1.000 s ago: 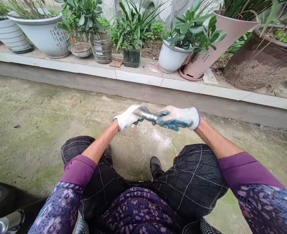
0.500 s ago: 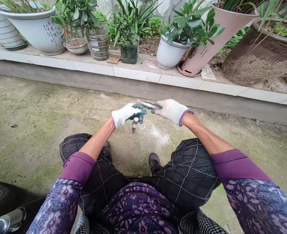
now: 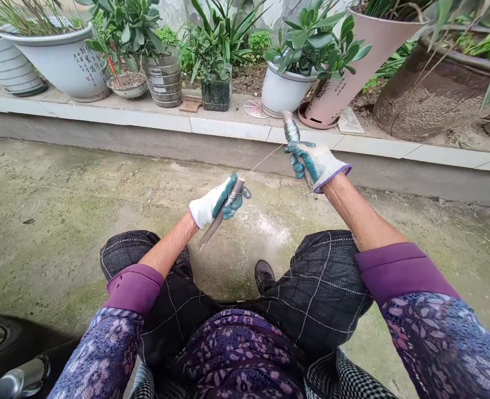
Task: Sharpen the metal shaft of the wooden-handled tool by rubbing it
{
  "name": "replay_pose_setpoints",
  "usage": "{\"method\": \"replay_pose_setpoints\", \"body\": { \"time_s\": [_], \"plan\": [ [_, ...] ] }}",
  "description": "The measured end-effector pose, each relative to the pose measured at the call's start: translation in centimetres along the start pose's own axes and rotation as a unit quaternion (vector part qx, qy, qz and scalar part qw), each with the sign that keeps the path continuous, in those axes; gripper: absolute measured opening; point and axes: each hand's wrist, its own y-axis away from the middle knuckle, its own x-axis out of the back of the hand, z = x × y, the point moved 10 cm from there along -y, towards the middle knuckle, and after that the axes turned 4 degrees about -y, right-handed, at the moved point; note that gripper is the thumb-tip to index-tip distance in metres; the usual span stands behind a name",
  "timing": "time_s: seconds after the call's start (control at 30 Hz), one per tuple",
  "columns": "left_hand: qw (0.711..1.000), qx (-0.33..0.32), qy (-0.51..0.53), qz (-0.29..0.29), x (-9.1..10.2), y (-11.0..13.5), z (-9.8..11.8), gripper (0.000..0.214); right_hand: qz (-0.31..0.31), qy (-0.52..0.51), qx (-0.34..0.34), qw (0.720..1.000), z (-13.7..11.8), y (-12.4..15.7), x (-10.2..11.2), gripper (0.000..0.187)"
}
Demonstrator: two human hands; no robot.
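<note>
ground (image 3: 54,194): bare and grey-brown, greenish in places, reaching to the foot of the ledge.
ledge (image 3: 228,126): low, faced along its edge with pale tiles, carrying a row of potted plants straight across from where i stand.
person (image 3: 236,354): facing the ledge in dark checked trousers (image 3: 328,282), legs apart, with both purple sleeves (image 3: 405,271) stretched forward.
brown pot (image 3: 432,105): the bulky one at the far right of the row.
pink pot (image 3: 365,55): tall and flared, on a saucer, left of the brown one.
white pot (image 3: 284,91): just beside the pink one, full of thick round leaves.
right hand (image 3: 314,162): gloved in white with a blue-green coating, fingers curled closed round the lower part of a wire-wound stick.
left hand (image 3: 212,205): gloved the same way, lower and nearer the body — wrapped closed round a second stick.
second stick (image 3: 212,228): above the ground, slanting, its upper end poking past the thumb, its lower end pointing back toward a knee.
wire-wound stick (image 3: 287,117): tilted near the ledge, its blunt top rising out of the grip, silvery coils just below.
wire (image 3: 265,159): one thin strand — nearly straight — between the two sticks.
</note>
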Motion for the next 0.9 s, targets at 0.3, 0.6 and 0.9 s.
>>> {"method": "replay_pose_setpoints", "body": {
  "time_s": [0.3, 0.6, 0.9],
  "plan": [
    [0.96, -0.093, 0.07, 0.255, 5.4, 0.3, 2.1, 0.03, 0.015, -0.009, -0.041, 0.999, 1.4, -0.8, 0.6, 0.021],
    [0.892, -0.118, 0.16, 0.405, 10.0, 2.4, -0.3, 0.028, -0.028, -0.003, -0.036, 0.999, 0.6, -1.2, -3.6, 0.029],
    [0.892, -0.045, 0.091, 0.44, 12.3, 3.0, -5.2, 0.019, -0.504, 0.218, -0.075, 0.833, 2.3, 12.4, -15.1, 0.035]
  ]
}}
